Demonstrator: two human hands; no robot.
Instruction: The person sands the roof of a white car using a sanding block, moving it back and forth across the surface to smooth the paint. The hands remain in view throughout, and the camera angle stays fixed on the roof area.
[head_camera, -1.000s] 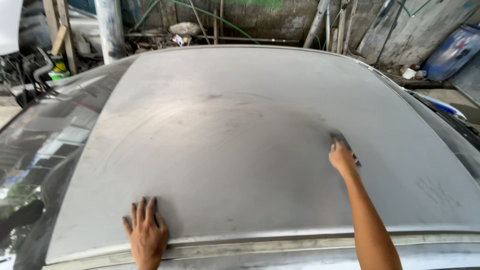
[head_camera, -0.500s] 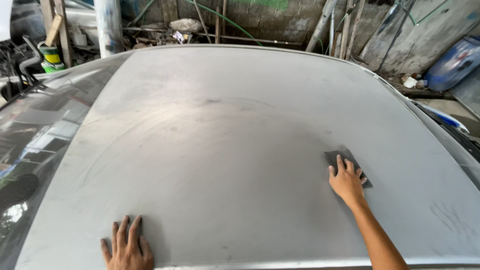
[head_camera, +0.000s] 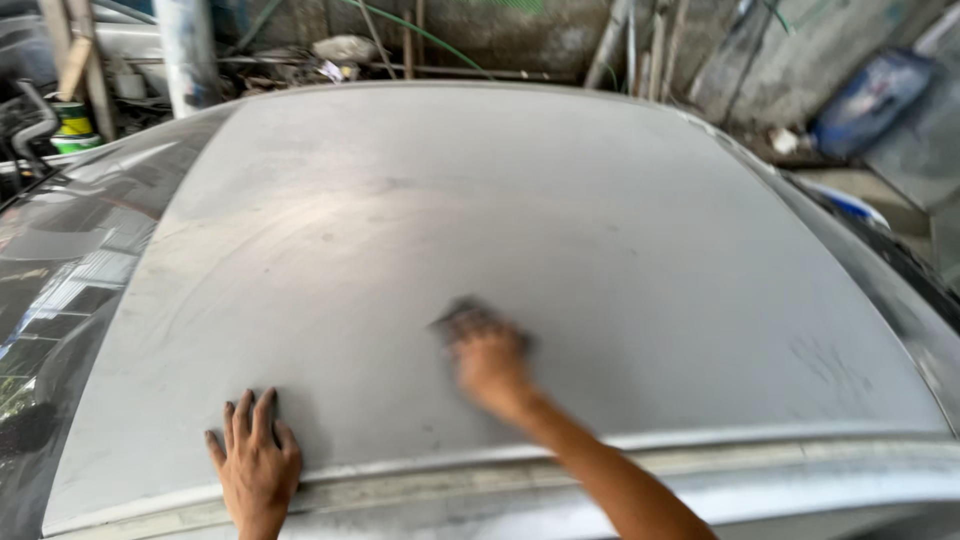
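- Left hand (head_camera: 256, 462) flat on the near edge of the car roof (head_camera: 560, 230), palm down, fingers spread apart and pointing away, holding nothing.
- Pale trim strip (head_camera: 700, 462) runs across the near edge of the roof, just under the left hand's wrist.
- Right hand (head_camera: 490, 365) blurred by motion, pressed down on a dark sanding pad (head_camera: 468, 320); fingers lie on top of the pad, cannot tell whether they are apart or together.
- Sanding pad lies flat on the roof panel, near the middle of its near half, peeking out past the right fingertips on the far-left side.
- Right forearm crosses the trim strip from the lower right.
- Roof is dull matte grey, with faint curved scuff arcs on the left half and some scratch marks near the right edge.
- Dark glass (head_camera: 60, 290) of the car slopes off on the left, showing reflections.
- Far left: green and yellow paint can (head_camera: 72, 125), beside a grey post (head_camera: 187, 55).
- Far back: rough wall, leaning poles, a green hose (head_camera: 440, 40).
- Far right: blue container (head_camera: 870, 100), blurred.
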